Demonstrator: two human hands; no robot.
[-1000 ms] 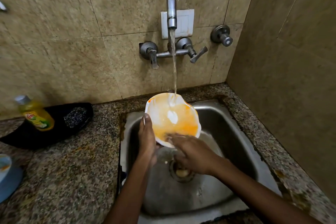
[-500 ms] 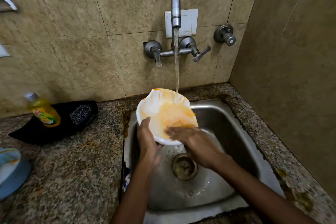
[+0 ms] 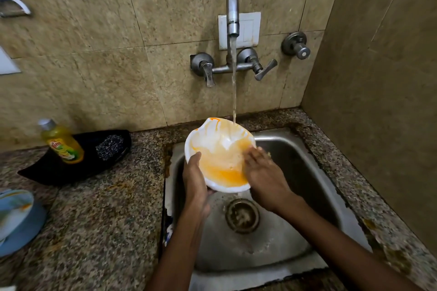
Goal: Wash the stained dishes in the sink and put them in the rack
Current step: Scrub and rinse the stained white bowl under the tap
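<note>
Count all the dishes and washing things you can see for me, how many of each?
White bowls: 1, the stained white bowl
Blue dishes: 1 stack, pieces unclear, the blue dishes
Soap bottles: 1, the yellow soap bottle
Scrubbers: 1, the dark scrubber
Black trays: 1, the black tray
Total: 5

sink basin [image 3: 295, 231] is wide open around the drain [image 3: 242, 216]; the tilted bowl [image 3: 220, 149], both hands and the tap [image 3: 233, 16] overhead crowd the back, soap bottle [image 3: 62, 143] guards the left counter [image 3: 101, 220].
</note>
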